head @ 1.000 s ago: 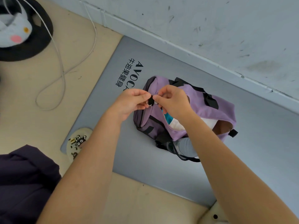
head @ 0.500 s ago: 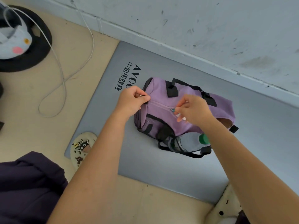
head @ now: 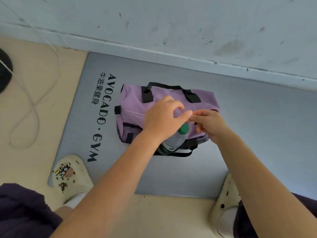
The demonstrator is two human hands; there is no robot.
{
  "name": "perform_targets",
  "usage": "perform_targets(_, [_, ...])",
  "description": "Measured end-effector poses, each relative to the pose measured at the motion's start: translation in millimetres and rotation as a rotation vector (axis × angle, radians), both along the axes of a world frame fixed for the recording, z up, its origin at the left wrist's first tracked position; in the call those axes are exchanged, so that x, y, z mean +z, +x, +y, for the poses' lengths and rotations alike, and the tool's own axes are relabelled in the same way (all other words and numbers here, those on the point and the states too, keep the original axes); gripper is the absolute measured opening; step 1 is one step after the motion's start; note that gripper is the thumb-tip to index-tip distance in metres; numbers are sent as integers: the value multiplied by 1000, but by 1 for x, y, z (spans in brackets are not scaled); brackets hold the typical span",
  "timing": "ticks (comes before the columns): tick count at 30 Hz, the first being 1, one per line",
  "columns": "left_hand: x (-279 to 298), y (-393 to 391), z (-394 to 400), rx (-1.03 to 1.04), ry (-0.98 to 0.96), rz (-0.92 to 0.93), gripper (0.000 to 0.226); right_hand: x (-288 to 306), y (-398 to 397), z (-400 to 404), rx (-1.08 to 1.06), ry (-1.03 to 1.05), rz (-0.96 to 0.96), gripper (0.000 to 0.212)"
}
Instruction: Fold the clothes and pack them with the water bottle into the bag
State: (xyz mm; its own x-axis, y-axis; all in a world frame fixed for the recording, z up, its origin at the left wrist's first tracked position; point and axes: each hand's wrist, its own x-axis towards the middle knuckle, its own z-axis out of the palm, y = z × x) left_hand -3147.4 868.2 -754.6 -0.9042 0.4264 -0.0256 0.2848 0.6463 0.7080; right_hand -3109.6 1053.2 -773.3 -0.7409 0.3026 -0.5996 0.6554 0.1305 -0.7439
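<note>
A purple duffel bag (head: 132,102) with black handles lies on a grey gym mat (head: 257,134). Its top zipper looks closed along the left part. A clear water bottle (head: 176,140) with a green cap sits in the bag's near side pocket. My left hand (head: 163,117) is on the middle of the bag's top, fingers curled into the fabric by the zipper line. Touching its thumb tip, my right hand (head: 211,124) pinches at the zipper near the bag's right end; the pull itself is hidden by my fingers. No clothes show outside the bag.
The mat lies against a pale wall (head: 171,23). A white cable (head: 34,100) loops on the beige floor to the left. My feet in cream slippers (head: 72,176) (head: 226,203) stand at the mat's near edge. A dark round object (head: 5,73) is at the far left.
My right hand has run along the zipper to the bag's right end, and the opening has closed. My left hand left the bag's left end and moved to the middle.
</note>
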Motion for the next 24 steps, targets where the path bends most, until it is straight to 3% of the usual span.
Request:
perform_targets(3, [-12, 8, 28, -221, -116, -83, 52, -5, 4, 5, -33, -137, -25, 18])
perform_targets(5, [-20, 6, 37, -220, -146, -155, 56, -7, 4, 10, -51, -168, -17, 18])
perform_targets(11, [-37, -11, 34, -73, -204, -152, 17, -14, 1, 19, -37, -157, 21, 3])
perform_targets(17, [-44, -15, 32, -88, -264, -20, 11, -22, 3, 16, -58, -221, 33, 4])
perform_targets(24, [-47, -14, 30, -48, -309, 26, 11, -19, 29, 51, -177, 11, 64, 15])
